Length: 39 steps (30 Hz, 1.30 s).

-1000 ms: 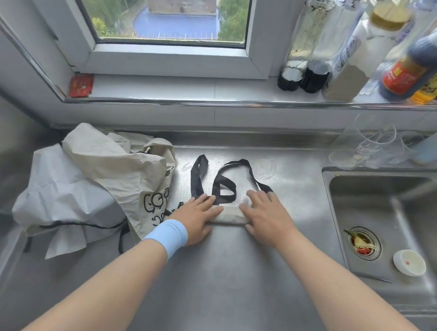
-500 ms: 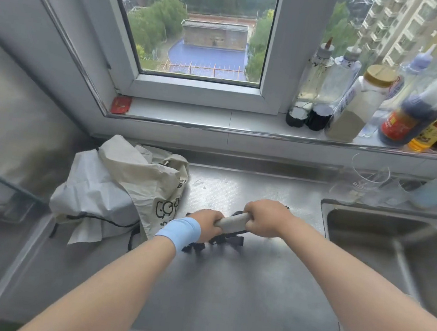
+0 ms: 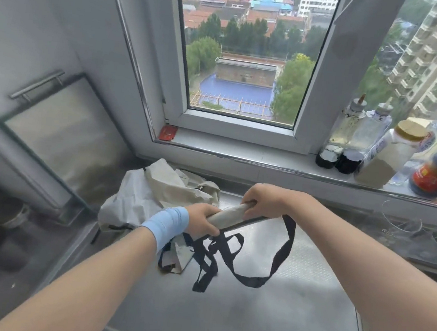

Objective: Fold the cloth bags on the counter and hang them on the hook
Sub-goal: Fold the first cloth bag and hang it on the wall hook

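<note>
- The left hand (image 3: 201, 219), with a pale blue elastic wristband (image 3: 167, 222) on its wrist, curls its fingers round the lower left end of the folded bag (image 3: 229, 215).
- The right hand (image 3: 262, 201) wraps over the upper right end of the same bundle, knuckles up and fingers tucked beneath it.
- Between the hands, the folded bag is a narrow, flattened roll of off-white woven cloth. It slants up to the right and is held clear above the surface (image 3: 260, 330).
- Its black straps (image 3: 280, 255) are flat webbing ribbons that hang from the roll in loose, twisted loops. Whether the lowest loops touch the surface I cannot tell.
- Behind the left hand lies a crumpled heap of bags (image 3: 159, 191), beige and pale grey cloth in soft creases, at the left rear of the surface near the wall.
- The surface is brushed stainless steel, dull and smudged, with a finely dotted patch near the right forearm.
- On the window sill (image 3: 241, 151) stands a row of bottles (image 3: 386, 158). Some are clear plastic with dark liquid low inside, one is white with a gold lid, and one is dark with a red label.
- A small red card (image 3: 167, 133) sits at the sill's left corner.
- To the left, a frosted glass cabinet door (image 3: 58, 134) in a dark frame carries a straight metal bar handle (image 3: 37, 85).
</note>
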{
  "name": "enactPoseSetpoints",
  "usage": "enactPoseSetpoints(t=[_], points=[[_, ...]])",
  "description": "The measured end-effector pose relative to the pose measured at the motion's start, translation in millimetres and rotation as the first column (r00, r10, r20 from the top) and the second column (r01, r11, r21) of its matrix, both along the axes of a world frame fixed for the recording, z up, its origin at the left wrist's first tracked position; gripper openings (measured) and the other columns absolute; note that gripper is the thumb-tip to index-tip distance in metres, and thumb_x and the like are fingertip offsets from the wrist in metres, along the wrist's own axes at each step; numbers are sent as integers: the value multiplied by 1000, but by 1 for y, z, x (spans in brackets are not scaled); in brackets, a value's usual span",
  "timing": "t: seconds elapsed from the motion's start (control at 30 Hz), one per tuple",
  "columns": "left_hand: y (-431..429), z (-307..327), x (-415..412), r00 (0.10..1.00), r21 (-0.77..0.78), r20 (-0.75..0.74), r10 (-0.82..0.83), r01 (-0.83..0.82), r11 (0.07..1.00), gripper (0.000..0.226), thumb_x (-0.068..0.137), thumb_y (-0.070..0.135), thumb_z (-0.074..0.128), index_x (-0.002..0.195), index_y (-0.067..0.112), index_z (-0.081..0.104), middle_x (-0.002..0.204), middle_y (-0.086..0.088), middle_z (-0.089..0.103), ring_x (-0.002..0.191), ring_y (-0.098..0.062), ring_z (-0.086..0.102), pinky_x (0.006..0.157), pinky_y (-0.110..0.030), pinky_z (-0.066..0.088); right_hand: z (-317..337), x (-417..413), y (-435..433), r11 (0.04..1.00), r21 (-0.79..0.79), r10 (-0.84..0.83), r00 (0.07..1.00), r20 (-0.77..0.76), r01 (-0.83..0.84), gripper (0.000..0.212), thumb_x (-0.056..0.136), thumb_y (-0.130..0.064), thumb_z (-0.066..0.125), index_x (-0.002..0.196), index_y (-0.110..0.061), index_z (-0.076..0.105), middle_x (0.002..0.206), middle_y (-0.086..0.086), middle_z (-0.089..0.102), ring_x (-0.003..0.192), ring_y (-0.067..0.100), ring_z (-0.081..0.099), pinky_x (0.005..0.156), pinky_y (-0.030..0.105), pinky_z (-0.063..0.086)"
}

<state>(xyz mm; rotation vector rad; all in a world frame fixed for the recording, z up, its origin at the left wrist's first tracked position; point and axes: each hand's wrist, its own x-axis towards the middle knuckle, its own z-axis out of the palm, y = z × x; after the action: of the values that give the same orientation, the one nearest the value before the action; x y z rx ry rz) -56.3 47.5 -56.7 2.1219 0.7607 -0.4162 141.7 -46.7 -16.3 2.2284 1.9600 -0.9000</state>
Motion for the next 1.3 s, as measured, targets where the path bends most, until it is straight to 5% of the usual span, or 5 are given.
enactPoseSetpoints(t=[0.23,0.4,0.87,1.03,1.3], points=[[56,33,-52,930,-277,166,327,-275,921,27,90,19,66,115,24,60,97,-2,67,84,-17,65,73,-24,56,-8,-59,50,627,725,-137,875,464,-286,43,76,-23,79,117,-21,67,127,12,60,117,34,54,103,47,41],[96,57,-90,851,-656,258,457,-193,730,25,95,8,57,120,11,56,101,-17,69,89,-31,67,84,-45,57,-15,-111,86,598,713,-192,799,571,-366,67,81,-15,66,144,-4,45,152,21,38,143,39,31,118,51,27],[139,84,-131,876,-720,326,354,-13,694,13,93,9,61,105,7,58,80,-6,68,68,-17,67,56,-27,53,44,-149,162,414,825,-466,689,555,-384,34,81,-11,53,111,-18,69,94,10,59,84,32,57,107,56,37],[149,87,-122,824,-653,389,411,-68,754,28,80,6,76,105,7,63,91,-11,72,80,-25,70,71,-35,58,55,-151,162,441,897,-408,892,193,7,29,75,-4,62,93,-21,78,79,2,64,67,29,63,68,34,54],[153,97,-89,779,-401,498,381,-183,898,107,50,38,86,138,31,26,128,-4,52,112,-15,58,90,-31,54,98,-138,167,629,535,-368,822,-435,564,19,78,-6,70,75,-22,79,68,-6,73,61,10,65,50,19,48]])
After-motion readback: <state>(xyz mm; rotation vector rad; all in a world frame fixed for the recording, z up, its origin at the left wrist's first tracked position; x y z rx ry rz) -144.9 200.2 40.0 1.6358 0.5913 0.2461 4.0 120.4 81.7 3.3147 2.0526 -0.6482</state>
